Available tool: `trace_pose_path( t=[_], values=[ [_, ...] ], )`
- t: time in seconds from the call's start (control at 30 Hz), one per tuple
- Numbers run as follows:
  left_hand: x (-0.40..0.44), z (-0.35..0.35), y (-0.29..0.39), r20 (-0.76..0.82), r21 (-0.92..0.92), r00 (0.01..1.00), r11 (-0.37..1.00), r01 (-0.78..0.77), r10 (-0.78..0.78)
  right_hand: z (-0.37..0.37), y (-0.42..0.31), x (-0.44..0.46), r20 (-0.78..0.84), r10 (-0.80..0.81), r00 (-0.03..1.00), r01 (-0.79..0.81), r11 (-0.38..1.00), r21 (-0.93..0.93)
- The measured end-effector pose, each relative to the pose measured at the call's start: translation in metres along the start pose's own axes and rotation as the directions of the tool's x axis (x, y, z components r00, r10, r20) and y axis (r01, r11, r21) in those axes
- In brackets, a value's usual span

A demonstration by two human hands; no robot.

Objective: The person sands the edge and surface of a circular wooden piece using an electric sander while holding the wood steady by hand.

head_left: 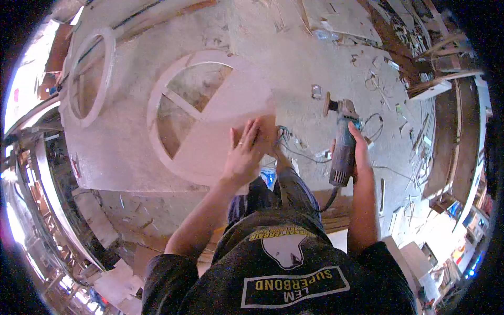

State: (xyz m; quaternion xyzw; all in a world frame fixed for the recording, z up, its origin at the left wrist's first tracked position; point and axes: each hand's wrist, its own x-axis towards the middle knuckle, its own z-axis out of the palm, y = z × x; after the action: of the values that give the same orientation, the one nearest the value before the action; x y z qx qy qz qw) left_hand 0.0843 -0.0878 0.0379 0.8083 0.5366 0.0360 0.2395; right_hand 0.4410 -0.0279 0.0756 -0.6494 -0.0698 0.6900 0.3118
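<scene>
My left hand (pixel 242 155) lies flat, fingers stretched out, on a round wooden piece (pixel 236 107) with a solid half and spoke-like openings in the other half. A ring shows on one finger. My right hand (pixel 361 149) is wrapped around the body of an angle grinder (pixel 344 144), held off to the right of the round piece. The grinder's disc (pixel 329 105) points away from me and is apart from the wood. Its cord runs down from the back end near my leg.
A wooden ring (pixel 86 79) stands at the left on the large pale board (pixel 131 68). Wood scraps and offcuts litter the floor (pixel 367 79) at the right. A cable (pixel 304 156) crosses the floor by my feet. Long timber boards (pixel 446 136) lie along the right side.
</scene>
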Motion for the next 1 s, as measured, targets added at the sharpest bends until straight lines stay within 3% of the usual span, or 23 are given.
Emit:
trace_pose_path(
  t=[0.07, 0.13, 0.23, 0.3, 0.4, 0.47, 0.6, 0.67, 0.77, 0.9, 1.0],
  values=[
    [-0.027, -0.005, -0.024, 0.026, -0.072, 0.999, 0.996, -0.044, 0.046, 0.0, 0.003, 0.001, 0.086, 0.03, 0.996, -0.03, 1.0, -0.007],
    [-0.047, -0.013, -0.044, 0.021, -0.113, 0.996, 0.99, -0.087, 0.089, 0.014, 0.006, -0.005, 0.032, 0.019, 0.999, -0.019, 1.0, 0.001],
    [-0.061, -0.046, -0.045, 0.05, -0.055, 0.998, 0.998, -0.023, 0.025, 0.022, 0.009, -0.011, 0.031, 0.025, 0.999, -0.025, 1.0, -0.008],
    [-0.05, -0.036, -0.055, -0.203, -0.056, 0.974, 0.994, 0.096, -0.105, 0.021, 0.012, -0.01, 0.062, 0.027, 0.998, -0.024, 0.999, -0.037],
    [0.001, -0.031, -0.068, -0.522, -0.059, 0.813, 0.962, 0.266, -0.257, 0.022, 0.015, -0.006, 0.08, 0.04, 0.996, -0.033, 0.996, -0.085],
    [0.047, -0.034, -0.077, -0.564, -0.05, 0.756, 0.927, 0.371, -0.333, 0.029, 0.015, -0.006, 0.03, 0.078, 0.996, -0.075, 0.993, -0.091],
    [0.086, -0.021, -0.071, -0.619, -0.05, 0.646, 0.843, 0.536, -0.448, 0.036, 0.001, -0.004, 0.144, 0.125, 0.982, -0.108, 0.987, -0.12],
    [0.084, -0.012, -0.07, -0.601, -0.035, 0.673, 0.856, 0.516, -0.431, 0.034, -0.004, 0.007, 0.205, 0.132, 0.97, -0.104, 0.985, -0.14],
    [0.075, -0.012, -0.064, -0.576, -0.072, 0.709, 0.89, 0.451, -0.406, 0.037, -0.023, 0.023, 0.42, 0.194, 0.886, -0.106, 0.969, -0.225],
    [0.056, -0.017, -0.075, -0.497, -0.051, 0.789, 0.92, 0.389, -0.361, 0.07, -0.05, 0.034, 0.434, 0.281, 0.856, -0.183, 0.949, -0.255],
    [0.048, -0.014, -0.075, -0.562, 0.016, 0.744, 0.894, 0.447, -0.362, 0.095, -0.067, 0.05, 0.448, 0.334, 0.829, -0.219, 0.932, -0.29]
  ],
)
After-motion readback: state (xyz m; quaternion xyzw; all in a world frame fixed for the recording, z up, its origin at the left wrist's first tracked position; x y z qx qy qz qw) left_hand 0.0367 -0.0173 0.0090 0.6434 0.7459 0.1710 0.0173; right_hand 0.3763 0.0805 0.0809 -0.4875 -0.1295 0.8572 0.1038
